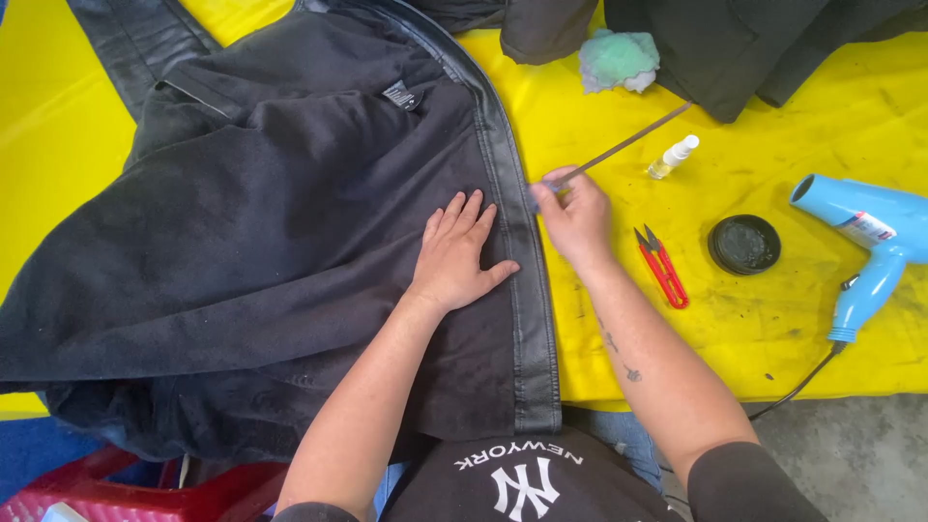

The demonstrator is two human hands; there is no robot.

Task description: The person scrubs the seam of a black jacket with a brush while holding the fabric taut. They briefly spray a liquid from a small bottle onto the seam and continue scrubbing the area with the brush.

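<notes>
The left hand (454, 256) lies flat, fingers spread, on the black jacket's (261, 222) soft fleecy lining, just beside its leather front edge (522, 261). The right hand (577, 220) pinches a thin metal rod (623, 147) whose tip meets that edge. The jacket looks limp and fairly heavy; the leather strip looks firmer and smoother, likely the surer place to grip. Red thread snips (662, 266) lie right of the hands on the yellow surface (773, 319).
</notes>
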